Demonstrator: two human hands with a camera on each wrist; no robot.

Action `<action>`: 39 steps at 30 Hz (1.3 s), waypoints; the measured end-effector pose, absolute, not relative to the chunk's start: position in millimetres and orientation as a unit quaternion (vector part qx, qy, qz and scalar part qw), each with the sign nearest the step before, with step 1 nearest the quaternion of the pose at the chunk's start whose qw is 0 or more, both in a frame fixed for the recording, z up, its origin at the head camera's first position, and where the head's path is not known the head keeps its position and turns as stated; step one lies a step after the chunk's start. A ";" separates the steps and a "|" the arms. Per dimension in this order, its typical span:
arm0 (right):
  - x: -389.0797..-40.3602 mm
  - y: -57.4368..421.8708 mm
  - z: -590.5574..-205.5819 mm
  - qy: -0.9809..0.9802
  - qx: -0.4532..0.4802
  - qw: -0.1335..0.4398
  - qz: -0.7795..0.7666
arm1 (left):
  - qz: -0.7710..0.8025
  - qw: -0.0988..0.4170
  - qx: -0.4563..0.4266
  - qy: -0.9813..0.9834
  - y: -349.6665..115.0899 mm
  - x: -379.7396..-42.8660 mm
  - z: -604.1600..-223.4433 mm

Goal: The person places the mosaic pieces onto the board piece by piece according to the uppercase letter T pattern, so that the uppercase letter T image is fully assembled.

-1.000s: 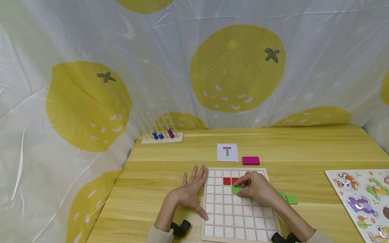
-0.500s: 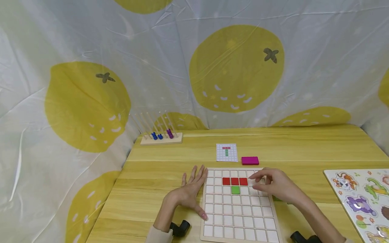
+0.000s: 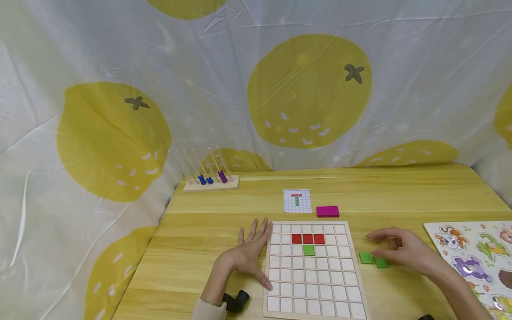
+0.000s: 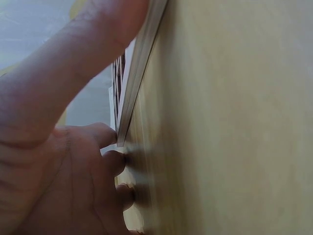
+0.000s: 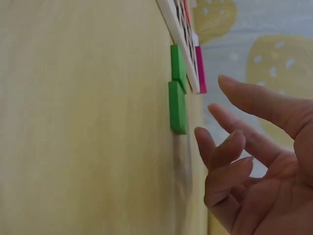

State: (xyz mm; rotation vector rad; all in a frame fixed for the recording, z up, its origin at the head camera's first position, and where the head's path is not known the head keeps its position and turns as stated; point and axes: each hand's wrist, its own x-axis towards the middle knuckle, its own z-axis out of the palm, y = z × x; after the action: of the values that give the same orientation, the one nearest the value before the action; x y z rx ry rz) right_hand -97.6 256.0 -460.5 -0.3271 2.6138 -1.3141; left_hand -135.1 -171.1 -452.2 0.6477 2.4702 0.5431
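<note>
A wooden grid board (image 3: 300, 291) with white squares lies on the table. Three red tiles (image 3: 307, 239) sit side by side in its second row, and one green tile (image 3: 309, 250) sits below the middle one. My left hand (image 3: 246, 258) rests at the board's left edge, fingers spread, thumb touching the rim. To the right of the board, my right hand (image 3: 408, 251) hovers over two loose green tiles (image 3: 366, 258), thumb and forefinger apart and nothing between them. In the right wrist view the green tiles (image 5: 178, 107) lie on the table, apart from the fingertips.
Behind the board lie a pattern card (image 3: 297, 201) with a T of red and green squares and a magenta block (image 3: 327, 211). A peg rack (image 3: 211, 183) with blue and purple beads stands back left. An animal puzzle board (image 3: 472, 253) lies at the right.
My right hand has let go of the green tile on the board and moved right, off the board to the loose green tiles. The left hand has stayed in place.
</note>
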 end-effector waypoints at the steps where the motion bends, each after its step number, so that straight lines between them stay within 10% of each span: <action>1: -96.9 258.7 -462.8 0.882 -0.115 0.103 -0.445 | 0.200 0.263 0.239 0.913 -171.2 -134.9 -452.0; 39: -84.4 279.2 -487.8 0.874 -0.168 0.074 -0.450 | 0.199 0.257 0.245 0.913 -170.8 -136.3 -452.7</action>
State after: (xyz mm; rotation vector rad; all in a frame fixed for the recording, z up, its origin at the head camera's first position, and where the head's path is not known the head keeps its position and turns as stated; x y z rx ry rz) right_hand -84.4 279.2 -487.8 -0.5050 2.6218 -1.3513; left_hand -136.3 -170.8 -452.7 0.6633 2.4781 0.5408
